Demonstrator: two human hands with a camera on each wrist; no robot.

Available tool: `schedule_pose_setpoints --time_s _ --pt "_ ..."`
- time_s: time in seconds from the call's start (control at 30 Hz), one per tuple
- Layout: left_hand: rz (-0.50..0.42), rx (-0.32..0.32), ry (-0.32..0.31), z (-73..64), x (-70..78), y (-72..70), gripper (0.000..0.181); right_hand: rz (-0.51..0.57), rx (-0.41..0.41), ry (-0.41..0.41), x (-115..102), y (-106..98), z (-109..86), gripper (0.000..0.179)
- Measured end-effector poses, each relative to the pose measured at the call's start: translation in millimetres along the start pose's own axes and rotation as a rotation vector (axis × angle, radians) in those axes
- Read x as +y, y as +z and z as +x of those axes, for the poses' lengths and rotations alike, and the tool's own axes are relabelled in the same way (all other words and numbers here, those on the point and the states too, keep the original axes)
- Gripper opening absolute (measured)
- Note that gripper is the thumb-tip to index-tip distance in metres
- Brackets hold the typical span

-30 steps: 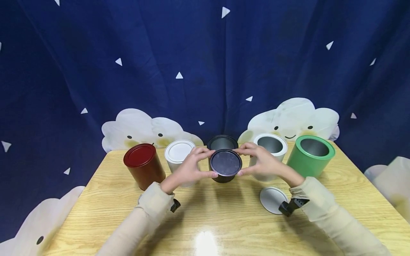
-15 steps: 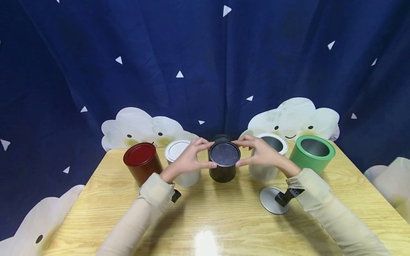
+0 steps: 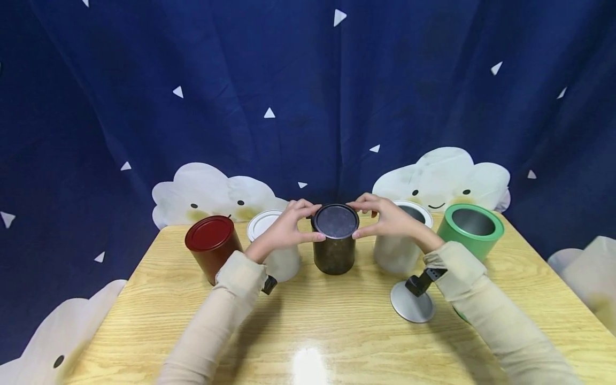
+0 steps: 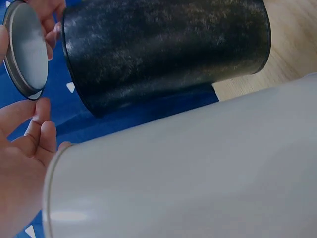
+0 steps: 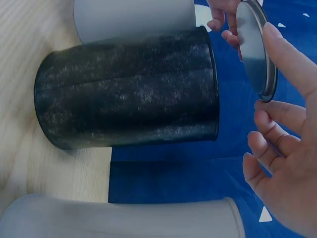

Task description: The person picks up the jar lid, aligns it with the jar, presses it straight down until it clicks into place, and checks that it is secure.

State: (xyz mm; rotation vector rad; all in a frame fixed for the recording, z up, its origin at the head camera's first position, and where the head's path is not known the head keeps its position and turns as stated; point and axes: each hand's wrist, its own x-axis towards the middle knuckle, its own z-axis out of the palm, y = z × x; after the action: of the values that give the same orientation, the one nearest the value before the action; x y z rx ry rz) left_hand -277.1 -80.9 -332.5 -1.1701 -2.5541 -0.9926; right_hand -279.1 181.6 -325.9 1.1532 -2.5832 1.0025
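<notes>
Both hands pinch a round black lid (image 3: 337, 221) by its opposite edges. In the wrist views the lid (image 4: 30, 47) shows a pale metal underside and hovers a little apart from the rim of the black can (image 3: 334, 255). My left hand (image 3: 291, 227) has thumb and forefinger on the lid's left edge, in front of a white can (image 3: 283, 262) with its lid on. My right hand (image 3: 385, 218) holds the right edge with thumb and fingers, before an open white can (image 3: 397, 254). From the head view the lid hides the black can's mouth.
A dark red can (image 3: 216, 248) with its lid on stands at the left, and an open green can (image 3: 474, 230) at the right. A loose round lid (image 3: 415, 307) lies on the wooden table (image 3: 308, 315) below the right wrist. A dark blue curtain (image 3: 308, 96) hangs behind.
Both hands have carried the black lid away from the person, from in front of the black can to over its mouth. The cans have stayed in place.
</notes>
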Motion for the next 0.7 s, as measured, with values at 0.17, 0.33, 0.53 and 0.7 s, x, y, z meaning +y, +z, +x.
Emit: schedule_pose_setpoints --time_s 0.17,0.33,0.53,0.7 --pt "-0.007 -0.013 -0.011 4.9 -4.8 -0.3 0.065 0.0 -0.015 0.021 5.0 -0.2 4.3 0.06" --pt "-0.005 -0.022 -0.028 9.3 -9.3 -1.8 0.064 0.02 -0.034 0.066 8.9 -1.1 9.8 0.061" --pt "-0.007 -0.045 -0.062 13.4 -11.3 -3.2 0.065 0.057 -0.056 0.118 13.6 -3.2 14.4 0.063" --pt "0.0 -0.072 -0.104 14.6 -11.7 -2.7 0.066 0.053 -0.087 0.123 17.8 -2.8 16.5 0.062"
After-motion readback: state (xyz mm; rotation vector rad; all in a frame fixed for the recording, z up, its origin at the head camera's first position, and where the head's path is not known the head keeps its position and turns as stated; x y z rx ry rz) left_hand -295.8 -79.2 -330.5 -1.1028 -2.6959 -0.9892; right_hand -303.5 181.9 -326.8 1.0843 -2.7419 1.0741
